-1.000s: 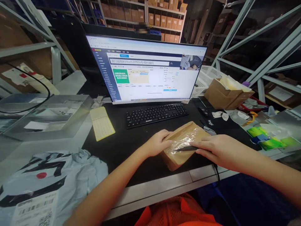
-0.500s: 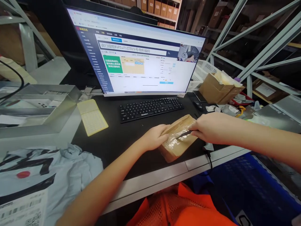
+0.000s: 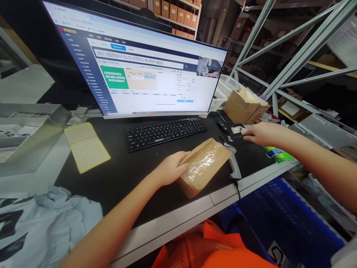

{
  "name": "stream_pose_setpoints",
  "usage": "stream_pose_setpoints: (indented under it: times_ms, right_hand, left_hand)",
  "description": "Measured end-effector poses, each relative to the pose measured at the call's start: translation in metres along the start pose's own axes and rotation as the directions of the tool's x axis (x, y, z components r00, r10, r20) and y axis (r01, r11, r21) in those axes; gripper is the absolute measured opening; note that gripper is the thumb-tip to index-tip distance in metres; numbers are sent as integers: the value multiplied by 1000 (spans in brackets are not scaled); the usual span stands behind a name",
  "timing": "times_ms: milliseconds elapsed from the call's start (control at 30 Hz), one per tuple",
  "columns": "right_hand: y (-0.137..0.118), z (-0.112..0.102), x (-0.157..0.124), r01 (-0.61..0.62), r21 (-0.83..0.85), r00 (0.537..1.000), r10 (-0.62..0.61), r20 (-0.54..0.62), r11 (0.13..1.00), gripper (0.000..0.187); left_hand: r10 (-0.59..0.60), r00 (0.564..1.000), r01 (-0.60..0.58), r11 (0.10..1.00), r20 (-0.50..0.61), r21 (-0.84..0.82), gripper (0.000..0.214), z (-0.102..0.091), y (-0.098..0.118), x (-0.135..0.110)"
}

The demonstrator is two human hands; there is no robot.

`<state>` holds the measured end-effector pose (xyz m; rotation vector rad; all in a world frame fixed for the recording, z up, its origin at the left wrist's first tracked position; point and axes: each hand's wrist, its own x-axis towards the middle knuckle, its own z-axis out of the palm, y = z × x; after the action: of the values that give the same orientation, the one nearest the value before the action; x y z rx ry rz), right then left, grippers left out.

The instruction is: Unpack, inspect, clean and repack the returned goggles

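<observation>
My left hand (image 3: 171, 167) grips the left side of a small brown cardboard box (image 3: 205, 167), thumb on top. Shiny clear tape or film covers part of the box's upper face, and the box rests tilted on the black desk mat. To the right, my right hand (image 3: 258, 133) is over the desk beside a crumpled white scrap (image 3: 237, 129). Its fingers are closed together; what they hold, if anything, is hidden. A grey handheld barcode scanner (image 3: 235, 163) lies just right of the box, partly covered by it.
A black keyboard (image 3: 167, 132) and mouse (image 3: 222, 127) lie before a large monitor (image 3: 156, 85). A yellow card (image 3: 87, 147) and grey plastic bag (image 3: 61, 216) are at left. An open carton (image 3: 242, 106) stands back right. A blue bin (image 3: 284, 219) sits below the desk edge.
My right hand has left the box and moved right, uncovering the scanner. The dark slim tool it held against the tape no longer shows. My left hand keeps its grip; the camera view has shifted.
</observation>
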<state>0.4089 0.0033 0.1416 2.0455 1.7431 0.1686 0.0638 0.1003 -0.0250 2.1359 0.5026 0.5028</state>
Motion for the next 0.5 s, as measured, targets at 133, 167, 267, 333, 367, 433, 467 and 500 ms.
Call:
stream_pose_setpoints:
  times_ms: [133, 167, 267, 333, 367, 433, 467, 500]
  right_hand:
    - [-40, -15, -31, 144, 35, 968, -133, -212, 989, 41]
    - [-56, -19, -40, 251, 35, 953, -240, -184, 967, 38]
    - [-96, -27, -56, 408, 10, 910, -406, -82, 913, 32]
    - [-105, -27, -56, 392, -21, 918, -392, -53, 920, 32]
    - [-104, -26, -53, 367, -31, 929, -368, -44, 930, 33]
    - [-96, -23, -43, 325, -17, 946, -325, -16, 946, 34]
    - [-90, -22, -37, 314, 15, 949, -314, 7, 949, 34]
    - [-85, -22, -32, 311, 59, 949, -313, 34, 949, 34]
  left_hand:
    - [-11, 1000, 11, 1000, 8, 11, 51, 1, 0, 1]
    - [-14, 1000, 14, 1000, 9, 17, 51, 1, 0, 1]
    - [-19, 1000, 18, 999, 13, 39, 52, 0, 1, 0]
    - [-23, 1000, 22, 998, 17, 52, 51, 0, 2, 0]
    - [-25, 1000, 24, 998, 19, 57, 51, -1, 2, 0]
    - [-31, 999, 29, 998, 24, 62, 50, -1, 2, 0]
    - [-33, 999, 32, 998, 25, 61, 49, -1, 2, 0]
    - [-36, 999, 34, 998, 26, 59, 49, -1, 2, 0]
